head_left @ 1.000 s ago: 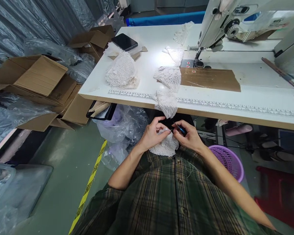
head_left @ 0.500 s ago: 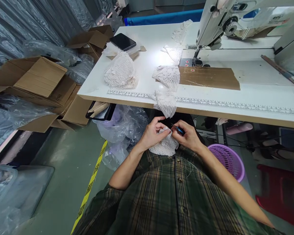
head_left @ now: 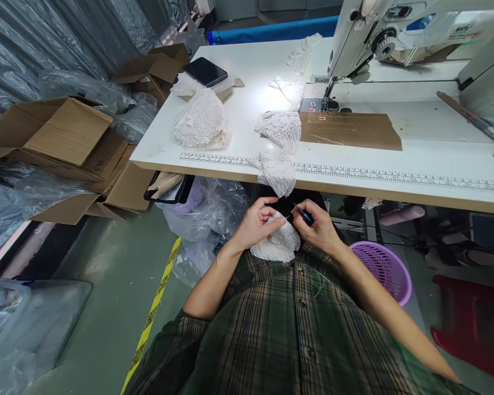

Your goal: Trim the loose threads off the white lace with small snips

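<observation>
My left hand (head_left: 255, 222) pinches the edge of a white lace piece (head_left: 276, 247) that lies in my lap, just below the table's front edge. My right hand (head_left: 319, 226) is closed round a small blue-handled tool (head_left: 303, 215) whose thin tip touches the lace beside my left fingers. A strip of white lace (head_left: 280, 140) runs from the sewing machine's needle across the table and hangs over the front edge above my hands.
White sewing table (head_left: 415, 164) with a printed ruler along its front, a sewing machine (head_left: 366, 27), a cardboard sheet (head_left: 348, 130), a lace pile (head_left: 201, 120), a phone (head_left: 206, 71). Cardboard boxes (head_left: 53, 131) and plastic bags left; purple basket (head_left: 385, 269) and red stool (head_left: 473, 323) right.
Both hands stay in my lap on the lace. My right hand has shifted the tool's tip slightly against the lace edge. The view has barely drifted.
</observation>
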`<move>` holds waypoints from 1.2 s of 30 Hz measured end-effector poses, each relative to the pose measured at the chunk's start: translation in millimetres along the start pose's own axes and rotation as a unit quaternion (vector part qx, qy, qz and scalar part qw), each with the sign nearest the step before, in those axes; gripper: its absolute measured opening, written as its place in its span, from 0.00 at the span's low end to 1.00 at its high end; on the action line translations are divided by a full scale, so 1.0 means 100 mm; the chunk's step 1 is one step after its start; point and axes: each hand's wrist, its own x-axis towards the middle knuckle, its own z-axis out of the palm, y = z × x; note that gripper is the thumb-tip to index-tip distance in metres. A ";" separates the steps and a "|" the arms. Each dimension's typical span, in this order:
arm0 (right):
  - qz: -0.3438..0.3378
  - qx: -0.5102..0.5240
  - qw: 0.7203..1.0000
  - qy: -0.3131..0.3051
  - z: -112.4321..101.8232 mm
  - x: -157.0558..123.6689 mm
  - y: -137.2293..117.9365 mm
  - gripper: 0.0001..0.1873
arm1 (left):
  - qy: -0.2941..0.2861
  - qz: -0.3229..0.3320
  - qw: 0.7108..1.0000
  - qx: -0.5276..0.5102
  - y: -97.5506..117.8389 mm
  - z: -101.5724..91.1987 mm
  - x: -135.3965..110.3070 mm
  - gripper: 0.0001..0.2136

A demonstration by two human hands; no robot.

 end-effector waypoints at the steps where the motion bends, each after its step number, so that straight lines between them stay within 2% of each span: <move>1: 0.022 0.014 1.000 0.011 0.00 0.00 -0.01 0.02 | 0.000 -0.003 1.000 -0.004 0.00 0.00 0.00 0.27; 5: 0.103 0.060 0.992 0.038 0.00 -0.04 -0.06 0.07 | 0.004 -0.004 1.000 -0.019 -0.01 -0.01 0.02 0.27; 10: 0.112 0.106 0.988 0.002 0.02 -0.08 -0.12 0.09 | 0.007 0.000 0.999 -0.037 0.01 -0.01 0.03 0.26; 13: 0.117 0.095 0.988 -0.023 -0.01 -0.12 -0.20 0.11 | 0.018 -0.004 0.999 -0.042 0.02 0.00 0.04 0.26; 19: 0.167 0.061 0.984 -0.002 -0.09 -0.27 -0.38 0.16 | 0.056 -0.007 0.997 -0.050 0.02 0.02 0.04 0.26; 24: 0.227 0.110 0.964 -0.088 -0.02 -0.33 -0.44 0.17 | 0.065 -0.003 0.997 -0.041 0.04 0.07 0.04 0.25; 36: 0.226 0.078 0.967 -0.090 0.01 -0.30 -0.43 0.17 | 0.055 0.005 0.998 -0.024 0.06 0.08 0.02 0.25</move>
